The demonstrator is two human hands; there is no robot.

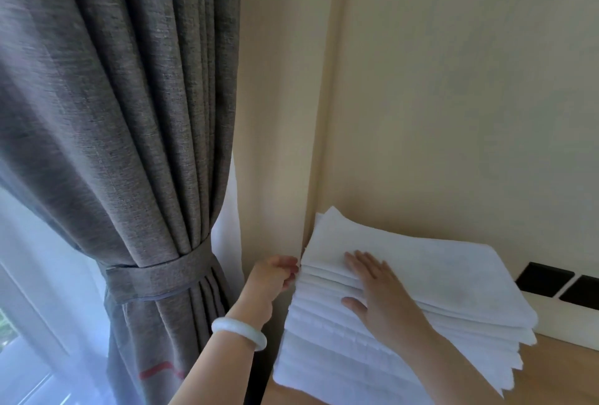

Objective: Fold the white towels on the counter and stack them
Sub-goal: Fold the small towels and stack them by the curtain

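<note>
A tall stack of folded white towels [431,275] stands on the wooden counter [557,369], pushed into the corner against the cream wall. My right hand [379,288] lies flat on the near left part of the top towel, fingers spread, holding nothing. My left hand [275,275], with a pale bangle on its wrist, is at the stack's left edge. Its curled fingertips touch the upper towel edges there; whether they pinch a towel is unclear.
A grey curtain [123,113] tied back with a band hangs at the left in front of a bright window. A white ledge [570,323] with two black panels [544,278] runs along the wall to the right of the stack.
</note>
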